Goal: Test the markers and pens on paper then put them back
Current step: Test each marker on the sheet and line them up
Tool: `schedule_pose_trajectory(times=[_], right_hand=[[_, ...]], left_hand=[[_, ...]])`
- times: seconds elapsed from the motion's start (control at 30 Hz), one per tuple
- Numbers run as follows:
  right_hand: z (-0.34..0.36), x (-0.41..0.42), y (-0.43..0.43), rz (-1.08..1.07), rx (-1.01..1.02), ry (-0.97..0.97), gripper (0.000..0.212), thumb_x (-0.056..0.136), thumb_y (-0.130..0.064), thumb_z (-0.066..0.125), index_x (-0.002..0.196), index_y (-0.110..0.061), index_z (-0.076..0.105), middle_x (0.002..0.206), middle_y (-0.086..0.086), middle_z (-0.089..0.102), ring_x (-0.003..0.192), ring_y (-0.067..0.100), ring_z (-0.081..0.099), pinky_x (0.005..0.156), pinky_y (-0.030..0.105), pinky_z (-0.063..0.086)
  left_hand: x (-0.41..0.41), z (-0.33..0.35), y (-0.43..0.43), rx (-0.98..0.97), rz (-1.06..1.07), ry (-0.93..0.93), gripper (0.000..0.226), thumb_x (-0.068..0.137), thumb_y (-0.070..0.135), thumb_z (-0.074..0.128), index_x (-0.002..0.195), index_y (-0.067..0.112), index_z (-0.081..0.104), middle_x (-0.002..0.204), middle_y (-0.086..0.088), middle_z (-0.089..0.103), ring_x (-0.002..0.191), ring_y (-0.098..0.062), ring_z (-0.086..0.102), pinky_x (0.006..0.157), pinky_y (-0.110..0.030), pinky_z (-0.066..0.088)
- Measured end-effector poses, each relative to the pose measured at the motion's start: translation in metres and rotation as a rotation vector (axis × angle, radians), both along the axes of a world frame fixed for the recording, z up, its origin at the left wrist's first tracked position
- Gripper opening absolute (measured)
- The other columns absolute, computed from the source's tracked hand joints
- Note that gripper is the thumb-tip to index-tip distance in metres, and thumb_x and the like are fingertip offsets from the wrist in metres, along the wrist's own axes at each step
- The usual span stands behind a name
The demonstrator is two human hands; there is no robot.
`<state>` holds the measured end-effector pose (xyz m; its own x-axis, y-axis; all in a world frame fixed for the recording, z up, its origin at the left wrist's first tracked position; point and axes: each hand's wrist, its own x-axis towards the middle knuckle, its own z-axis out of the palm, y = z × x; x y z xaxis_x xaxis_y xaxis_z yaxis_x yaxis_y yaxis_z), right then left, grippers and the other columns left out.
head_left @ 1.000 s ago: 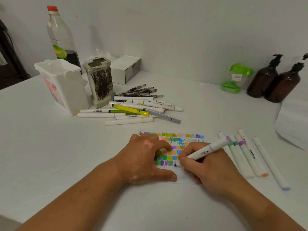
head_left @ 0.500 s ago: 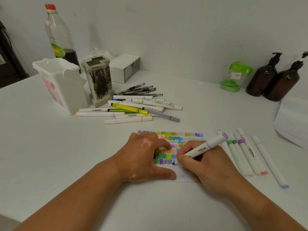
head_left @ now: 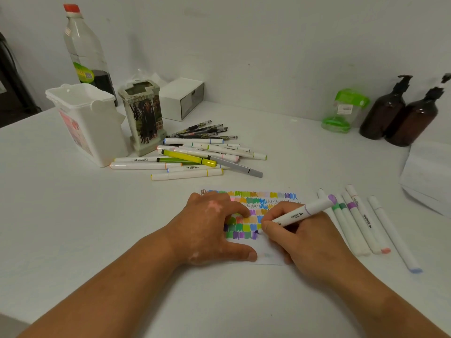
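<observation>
The purple-capped marker [head_left: 301, 214] is in the right hand [head_left: 307, 242], pinched near its tip between thumb and curled fingers, and that tip is down on the paper [head_left: 277, 195], right at the end of the bottom row of coloured scribbles. The capped purple end angles up and away to the right. The left hand [head_left: 212, 228] lies flat on the sheet with its fingers spread and thumb stretched along the near edge. It presses the paper down and grips nothing. The paper sits under and between both hands, with rows of colour swatches filling its far half.

Just to the right of the right hand, a small row of white markers [head_left: 358, 223] lies side by side on the worktop [head_left: 73, 228], with green, purple, pink and blue ends showing. Beyond the left hand there's a loose pile of markers [head_left: 195, 158], a yellow one on top, and a few dark pens [head_left: 205, 131] behind them. Left of that pile stand a scribbled pen holder [head_left: 144, 115] and a white lidded bin [head_left: 90, 123]. A tall red-capped bottle [head_left: 85, 52] stands behind them. Far beyond the right hand are a green jar [head_left: 344, 111] and two brown pump bottles [head_left: 400, 113].
</observation>
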<state>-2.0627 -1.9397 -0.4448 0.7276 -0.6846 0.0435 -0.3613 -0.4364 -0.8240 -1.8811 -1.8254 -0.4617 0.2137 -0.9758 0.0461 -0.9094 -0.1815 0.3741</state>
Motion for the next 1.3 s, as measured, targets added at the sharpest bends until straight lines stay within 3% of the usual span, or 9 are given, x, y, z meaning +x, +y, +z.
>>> schedule_pose_trajectory(times=[0.67, 0.73, 0.8, 0.87, 0.93, 1.03, 1.07, 1.13, 1.3], right_hand=[[-0.001, -0.002, -0.003, -0.008, -0.063, 0.035, 0.013, 0.086, -0.026, 0.072, 0.077, -0.036, 0.069, 0.062, -0.008, 0.067, 0.051, 0.003, 0.058, 0.046, 0.013, 0.044], [0.0, -0.002, -0.004, -0.011, -0.04, 0.027, 0.014, 0.086, -0.025, 0.072, 0.076, -0.035, 0.07, 0.061, -0.007, 0.067, 0.051, 0.003, 0.059, 0.046, 0.013, 0.044], [0.001, -0.003, -0.005, -0.073, 0.101, -0.107, 0.015, 0.088, -0.02, 0.072, 0.077, -0.029, 0.07, 0.058, -0.002, 0.066, 0.047, 0.007, 0.056, 0.044, 0.018, 0.044], [0.006, -0.005, -0.009, -0.142, 0.287, -0.301, 0.018, 0.09, -0.01, 0.069, 0.075, -0.02, 0.068, 0.058, 0.006, 0.064, 0.046, 0.015, 0.052, 0.04, 0.025, 0.042], [0.012, -0.008, -0.014, -0.166, 0.348, -0.417, 0.021, 0.091, -0.008, 0.068, 0.072, -0.018, 0.067, 0.06, 0.011, 0.064, 0.046, 0.018, 0.051, 0.039, 0.026, 0.042], [0.012, -0.008, -0.016, -0.121, 0.342, -0.467, 0.014, 0.087, -0.015, 0.072, 0.074, -0.016, 0.07, 0.061, 0.01, 0.063, 0.048, 0.017, 0.051, 0.041, 0.024, 0.043], [0.013, -0.007, -0.014, -0.1, 0.349, -0.468, 0.009, 0.082, -0.02, 0.075, 0.076, -0.015, 0.071, 0.061, 0.01, 0.063, 0.049, 0.017, 0.052, 0.042, 0.024, 0.044], [0.012, -0.006, -0.013, -0.065, 0.4, -0.504, 0.019, 0.07, -0.031, 0.077, 0.08, -0.015, 0.074, 0.064, 0.011, 0.064, 0.051, 0.017, 0.055, 0.044, 0.024, 0.047], [0.012, -0.006, -0.015, -0.024, 0.58, -0.626, 0.014, 0.072, -0.02, 0.065, 0.079, -0.014, 0.075, 0.066, 0.015, 0.065, 0.052, 0.018, 0.058, 0.044, 0.026, 0.048]], left_hand=[[-0.003, 0.006, 0.0, 0.009, 0.005, -0.014, 0.08, 0.065, 0.087, 0.059, 0.132, 0.045, 0.052, 0.101, 0.02, 0.044, 0.097, -0.007, 0.042, 0.094, -0.03, 0.033], [-0.002, 0.007, 0.001, 0.011, -0.005, -0.019, 0.078, 0.065, 0.086, 0.059, 0.132, 0.045, 0.052, 0.1, 0.02, 0.044, 0.097, -0.006, 0.041, 0.094, -0.029, 0.033], [-0.004, 0.008, 0.002, 0.004, -0.008, 0.0, 0.071, 0.07, 0.082, 0.06, 0.13, 0.045, 0.051, 0.099, 0.022, 0.044, 0.095, -0.004, 0.042, 0.091, -0.027, 0.034], [-0.005, 0.012, 0.004, -0.083, 0.021, 0.125, 0.045, 0.085, 0.062, 0.063, 0.124, 0.042, 0.052, 0.096, 0.02, 0.049, 0.092, -0.004, 0.049, 0.083, -0.022, 0.043], [-0.004, 0.015, 0.006, -0.222, 0.071, 0.374, 0.016, 0.1, 0.027, 0.052, 0.114, 0.034, 0.051, 0.089, 0.015, 0.052, 0.089, 0.002, 0.055, 0.067, -0.016, 0.048], [-0.001, 0.019, 0.007, -0.352, 0.124, 0.594, 0.027, 0.104, 0.006, 0.036, 0.108, 0.03, 0.049, 0.082, 0.017, 0.055, 0.073, 0.002, 0.052, 0.061, -0.016, 0.046], [-0.002, 0.02, 0.007, -0.367, 0.127, 0.635, 0.028, 0.104, 0.005, 0.037, 0.109, 0.031, 0.048, 0.085, 0.017, 0.059, 0.071, 0.0, 0.052, 0.063, -0.018, 0.048], [-0.004, 0.021, 0.007, -0.36, 0.109, 0.687, 0.027, 0.104, 0.01, 0.042, 0.116, 0.034, 0.044, 0.096, 0.016, 0.067, 0.072, -0.004, 0.058, 0.067, -0.02, 0.053], [-0.007, 0.022, 0.007, -0.337, 0.061, 0.776, 0.019, 0.095, 0.035, 0.053, 0.111, 0.028, 0.047, 0.1, 0.013, 0.075, 0.073, -0.013, 0.069, 0.069, -0.029, 0.06]])
